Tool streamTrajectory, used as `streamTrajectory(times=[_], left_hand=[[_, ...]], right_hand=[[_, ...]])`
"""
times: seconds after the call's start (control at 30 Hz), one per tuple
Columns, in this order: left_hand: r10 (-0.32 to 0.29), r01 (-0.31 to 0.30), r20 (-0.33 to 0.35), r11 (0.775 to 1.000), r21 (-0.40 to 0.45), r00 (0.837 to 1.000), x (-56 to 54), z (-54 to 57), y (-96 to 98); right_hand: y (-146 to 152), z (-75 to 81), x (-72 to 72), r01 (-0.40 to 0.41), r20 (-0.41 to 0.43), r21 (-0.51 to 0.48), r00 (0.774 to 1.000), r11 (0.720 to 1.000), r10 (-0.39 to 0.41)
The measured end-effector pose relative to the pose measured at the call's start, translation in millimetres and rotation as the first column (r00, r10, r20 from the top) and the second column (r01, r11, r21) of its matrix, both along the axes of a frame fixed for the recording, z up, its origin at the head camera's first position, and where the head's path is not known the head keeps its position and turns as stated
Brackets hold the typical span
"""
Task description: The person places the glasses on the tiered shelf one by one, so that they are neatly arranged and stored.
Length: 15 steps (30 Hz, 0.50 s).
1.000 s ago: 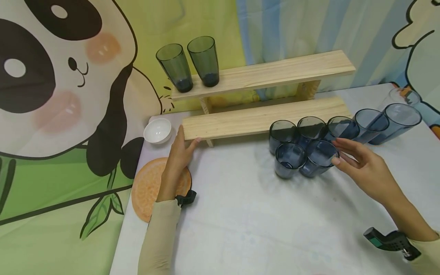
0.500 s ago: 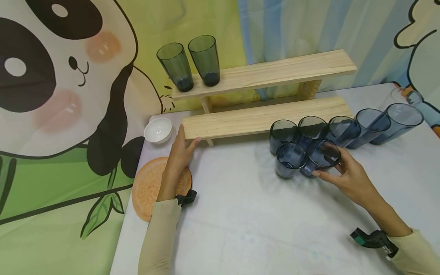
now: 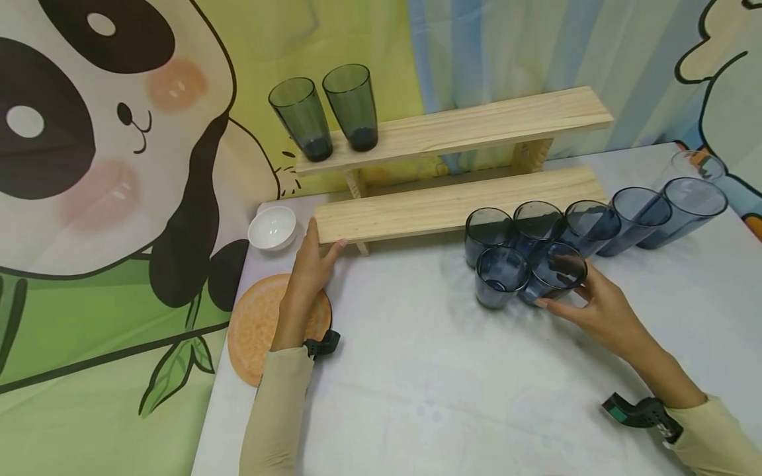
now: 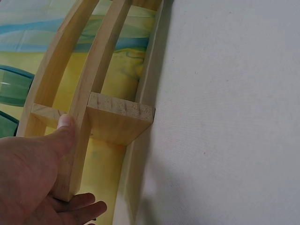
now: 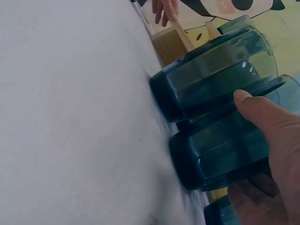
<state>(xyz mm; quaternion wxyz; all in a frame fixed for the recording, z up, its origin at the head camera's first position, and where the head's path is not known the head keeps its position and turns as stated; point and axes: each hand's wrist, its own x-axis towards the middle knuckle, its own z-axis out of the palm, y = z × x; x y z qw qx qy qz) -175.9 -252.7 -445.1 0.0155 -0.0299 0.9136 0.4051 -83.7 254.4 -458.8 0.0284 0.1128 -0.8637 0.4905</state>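
My right grip (image 3: pixel 598 305) is curled round a blue glass (image 3: pixel 553 272) in the front row on the white worktop (image 3: pixel 417 396), close beside its neighbour glass (image 3: pixel 502 277); my left grip (image 3: pixel 309 268) clasps the left end of the lower shelf (image 3: pixel 417 208), near the small bowl (image 3: pixel 272 229).

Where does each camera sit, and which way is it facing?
Head: on the person's head, facing forward and down at the wooden shelf and blue glasses; left hand and right hand show.
Left wrist: on that wrist, facing the wooden shelf's end; left hand shows lower left.
Right wrist: on that wrist, facing low across the table towards the held glass; right hand at lower right, left hand at top.
Shared: head and right wrist both show the held glass.
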Motion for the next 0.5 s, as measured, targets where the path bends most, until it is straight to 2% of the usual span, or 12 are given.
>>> streamTrajectory(times=[0.23,0.5], left_hand=[[-0.002,0.002,-0.003,1.0,0.003,1.0,0.2,-0.4,-0.4],[0.002,-0.002,0.0,1.0,-0.004,1.0,-0.1,-0.5,-0.6]], right_hand=[[-1,-4.2,2.4,0.008,-0.037,-0.011,0.999,1.0,-0.009],[3,-3.2,13.2,0.036,-0.021,-0.013,0.999,0.999,-0.036]])
